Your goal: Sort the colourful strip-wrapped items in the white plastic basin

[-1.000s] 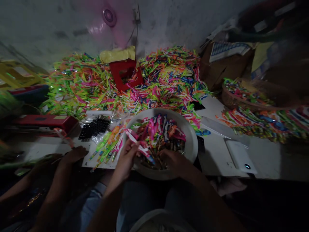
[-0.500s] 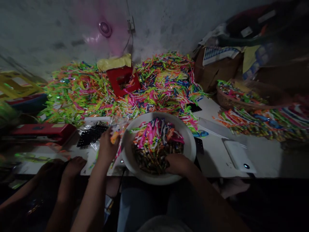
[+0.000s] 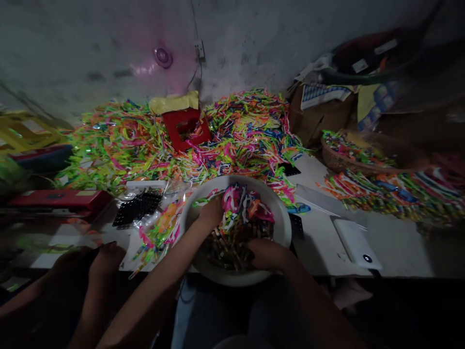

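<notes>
A white basin (image 3: 283, 218) stands at the table's front edge before me. Bright plastic strips (image 3: 232, 201) in pink, white, blue and orange lie in its back part, and thin brownish-gold sticks (image 3: 232, 245) fill its front. My left hand (image 3: 211, 213) is inside the basin at the left side of the strips; its fingers are mostly hidden. Among the sticks at the basin's right is my right hand (image 3: 267, 253), its fingers curled down; what they hold is too dark to make out. A small bunch of bright strips (image 3: 160, 232) lies left of the basin.
Behind is a large heap of bright strips (image 3: 123, 140) with a red plastic stool (image 3: 172, 131) in it. A white phone-like device (image 3: 356, 242) and a brown basket (image 3: 337, 162) are to the right. Black mesh pieces (image 3: 136, 208), a red box (image 3: 65, 201) and another person's hands (image 3: 107, 259) are to the left.
My left hand has moved right, from the bunch beside the basin into the basin against the strips. My right hand stays among the sticks. The view has tilted slightly upward.
</notes>
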A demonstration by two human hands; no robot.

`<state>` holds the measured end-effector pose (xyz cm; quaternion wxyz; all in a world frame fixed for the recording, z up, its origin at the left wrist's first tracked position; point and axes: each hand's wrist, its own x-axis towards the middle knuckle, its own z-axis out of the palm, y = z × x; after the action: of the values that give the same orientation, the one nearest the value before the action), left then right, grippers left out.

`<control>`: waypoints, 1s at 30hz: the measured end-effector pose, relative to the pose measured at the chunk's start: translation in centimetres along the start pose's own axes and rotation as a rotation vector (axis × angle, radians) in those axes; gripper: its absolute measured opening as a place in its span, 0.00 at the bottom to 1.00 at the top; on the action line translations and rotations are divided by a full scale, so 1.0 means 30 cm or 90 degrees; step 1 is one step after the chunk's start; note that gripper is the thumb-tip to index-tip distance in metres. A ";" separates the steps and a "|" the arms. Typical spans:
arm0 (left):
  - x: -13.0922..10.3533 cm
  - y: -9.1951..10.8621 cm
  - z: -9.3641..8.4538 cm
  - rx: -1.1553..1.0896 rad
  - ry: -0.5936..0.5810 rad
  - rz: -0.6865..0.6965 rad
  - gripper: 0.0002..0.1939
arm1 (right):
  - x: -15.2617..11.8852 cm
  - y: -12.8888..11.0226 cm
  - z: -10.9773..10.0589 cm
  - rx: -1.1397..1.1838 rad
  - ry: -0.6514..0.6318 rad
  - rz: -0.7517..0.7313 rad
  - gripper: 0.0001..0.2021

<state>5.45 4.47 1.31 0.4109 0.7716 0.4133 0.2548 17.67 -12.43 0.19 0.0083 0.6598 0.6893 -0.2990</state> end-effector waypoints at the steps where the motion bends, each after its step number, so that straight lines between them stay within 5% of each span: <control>1: -0.017 -0.002 -0.027 0.008 0.004 -0.001 0.09 | -0.002 0.005 -0.002 0.022 0.003 -0.030 0.16; 5: -0.151 0.000 -0.112 -0.088 -0.024 0.012 0.07 | -0.003 0.015 -0.005 0.177 0.138 -0.154 0.11; 11: -0.370 0.041 -0.100 -0.415 -0.199 -0.182 0.14 | -0.005 0.021 0.002 0.454 0.355 -0.082 0.10; 16: -0.417 0.066 -0.068 -0.404 -0.144 -0.142 0.11 | -0.014 0.016 0.024 0.758 0.518 -0.034 0.11; 23: -0.400 0.057 -0.052 -0.442 -0.154 -0.164 0.15 | -0.022 -0.035 0.053 0.725 0.475 -0.017 0.22; 30: -0.397 0.032 -0.036 -0.400 -0.232 -0.144 0.13 | -0.044 -0.042 0.029 0.716 0.473 -0.009 0.18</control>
<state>-1.22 -5.48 2.06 0.7201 0.5898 0.3178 0.1807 16.35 -13.94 0.52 -0.5764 0.6181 0.3902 -0.3654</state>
